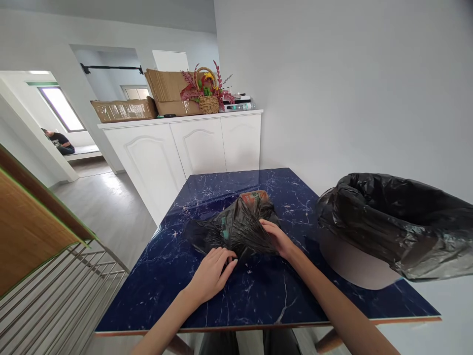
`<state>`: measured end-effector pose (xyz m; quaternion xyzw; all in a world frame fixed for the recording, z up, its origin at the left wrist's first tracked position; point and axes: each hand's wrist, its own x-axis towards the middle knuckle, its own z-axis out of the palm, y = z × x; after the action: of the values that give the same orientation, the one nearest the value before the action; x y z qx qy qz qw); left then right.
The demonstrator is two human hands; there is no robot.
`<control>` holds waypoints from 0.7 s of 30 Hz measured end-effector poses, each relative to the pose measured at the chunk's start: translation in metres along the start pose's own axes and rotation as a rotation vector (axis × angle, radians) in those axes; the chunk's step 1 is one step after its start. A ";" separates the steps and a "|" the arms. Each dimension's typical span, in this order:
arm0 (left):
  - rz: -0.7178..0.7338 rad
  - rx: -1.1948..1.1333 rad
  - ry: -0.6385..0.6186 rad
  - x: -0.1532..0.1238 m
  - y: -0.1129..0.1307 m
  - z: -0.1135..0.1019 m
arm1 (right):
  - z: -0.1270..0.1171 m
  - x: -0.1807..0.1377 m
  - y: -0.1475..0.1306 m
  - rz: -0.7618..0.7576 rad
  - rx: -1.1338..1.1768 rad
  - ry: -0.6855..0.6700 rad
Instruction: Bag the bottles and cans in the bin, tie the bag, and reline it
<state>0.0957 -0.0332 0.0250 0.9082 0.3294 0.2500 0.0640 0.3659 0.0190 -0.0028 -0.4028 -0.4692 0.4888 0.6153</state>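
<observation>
A thin black plastic bag [242,229] lies crumpled on the blue marbled table [177,286]. At its far end an orange-red printed packet [254,197] shows, and a green patch is visible through the plastic; the rest of the contents is hidden. My left hand [216,271] is at the bag's near left edge, its curled fingers gripping the plastic, thumb held toward the index finger. On the right side, my right hand [277,237] pinches the plastic between thumb and fingers, its fingertips partly hidden by folds.
At the table's right stands a light bin [354,261] lined with a black bag [388,227]. Behind the table is a white cabinet [199,143] with cardboard boxes [125,109] and a flower basket [209,104]. A metal rack [74,286] stands left. A person [61,143] sits in a far room.
</observation>
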 end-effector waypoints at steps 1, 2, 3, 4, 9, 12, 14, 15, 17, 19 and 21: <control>-0.017 -0.014 0.003 0.001 -0.001 0.002 | 0.000 0.000 0.000 0.032 0.025 -0.027; -0.034 -0.032 0.012 0.001 -0.003 0.004 | 0.001 -0.001 0.000 0.066 0.051 -0.053; -0.064 -0.064 0.028 0.002 -0.006 0.006 | 0.001 -0.001 0.000 0.096 0.075 -0.077; -0.108 -0.106 0.048 0.002 -0.008 0.007 | 0.001 -0.001 -0.001 0.118 0.094 -0.095; -0.308 -0.267 0.113 0.006 -0.021 0.012 | 0.003 -0.001 -0.002 0.173 0.138 -0.146; -0.343 -0.288 0.132 0.014 -0.028 0.012 | 0.003 -0.001 -0.002 0.160 0.129 -0.135; -0.367 -0.303 0.159 0.021 -0.034 0.012 | 0.001 0.000 -0.002 0.131 0.114 -0.110; -0.378 -0.311 0.175 0.025 -0.038 0.012 | -0.001 0.001 -0.003 0.109 0.104 -0.088; -0.396 -0.322 0.206 0.032 -0.046 0.012 | -0.005 0.005 -0.004 0.052 0.078 -0.019; -0.400 -0.318 0.226 0.038 -0.054 0.013 | -0.012 0.009 -0.004 -0.009 0.041 0.078; -0.390 -0.297 0.233 0.041 -0.059 0.013 | -0.020 0.013 -0.001 -0.062 -0.014 0.195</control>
<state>0.0959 0.0392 0.0141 0.7734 0.4629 0.3814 0.2051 0.3864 0.0310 -0.0041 -0.4380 -0.4227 0.4249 0.6700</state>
